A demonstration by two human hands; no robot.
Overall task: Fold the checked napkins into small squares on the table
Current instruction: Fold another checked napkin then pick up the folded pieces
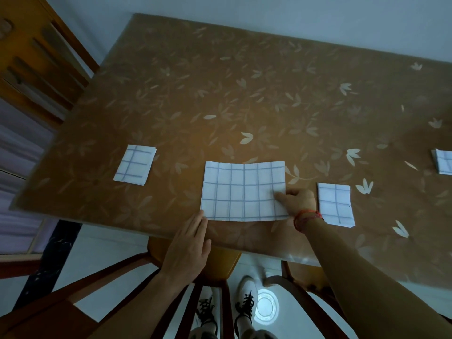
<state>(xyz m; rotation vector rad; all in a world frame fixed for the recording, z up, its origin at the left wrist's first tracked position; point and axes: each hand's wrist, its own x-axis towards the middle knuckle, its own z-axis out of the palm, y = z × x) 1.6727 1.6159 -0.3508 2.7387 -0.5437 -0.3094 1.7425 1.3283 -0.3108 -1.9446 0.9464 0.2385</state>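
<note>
A white napkin with blue checks (241, 190) lies flat as a wide rectangle near the table's front edge. My left hand (189, 243) rests flat with its fingertips touching the napkin's near left corner. My right hand (297, 200) sits at the napkin's right edge, thumb on top of the cloth, seemingly pinching that edge. Three small folded checked squares lie on the table: one to the left (135, 164), one just right of my right hand (335, 203), and one cut off at the far right (444, 164).
The table (244, 94) carries a brown leaf-patterned cover. A wooden chair (215, 260) stands under its front edge, with my shoes on a pale floor below. A wooden cabinet (36, 57) stands at the upper left by the wall.
</note>
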